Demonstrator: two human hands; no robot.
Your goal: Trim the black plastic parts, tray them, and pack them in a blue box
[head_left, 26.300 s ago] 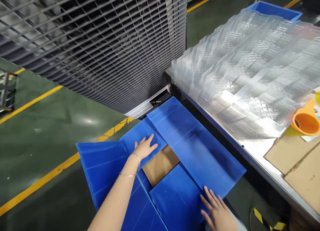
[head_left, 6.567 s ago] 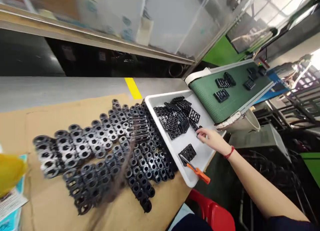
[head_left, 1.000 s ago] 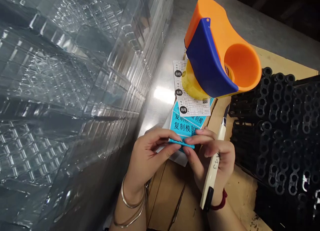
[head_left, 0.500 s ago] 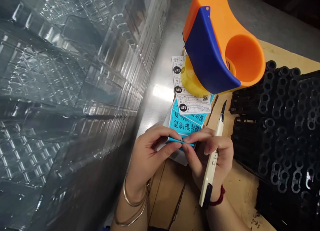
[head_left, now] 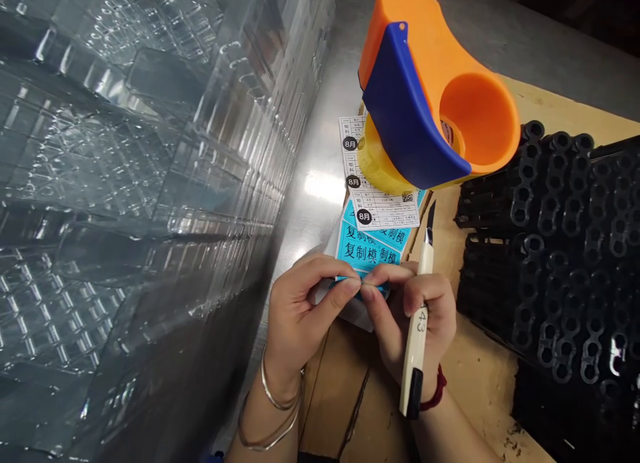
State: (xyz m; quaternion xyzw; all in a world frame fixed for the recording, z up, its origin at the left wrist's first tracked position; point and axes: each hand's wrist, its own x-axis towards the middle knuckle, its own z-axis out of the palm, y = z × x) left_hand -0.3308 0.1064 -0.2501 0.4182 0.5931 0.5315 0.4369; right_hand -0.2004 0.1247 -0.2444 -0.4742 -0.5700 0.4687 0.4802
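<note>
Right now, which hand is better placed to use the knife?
The right hand, I'd say: it holds the knife, blade pointing forward, while the left hand pinches over the blue labels.

The labels [head_left: 367, 252] were bright cyan with black characters; the tags [head_left: 386, 213] over their far end were white with black discs. The knife [head_left: 416, 343] showed a cream handle and black near end. The tape dispenser [head_left: 415, 116] was orange and dark blue, its tape [head_left: 381, 161] yellow. Clear trays [head_left: 150, 183] at left bore a crisscross pattern. The parts [head_left: 563, 316] at right seemed black, though dimly lit.
</note>
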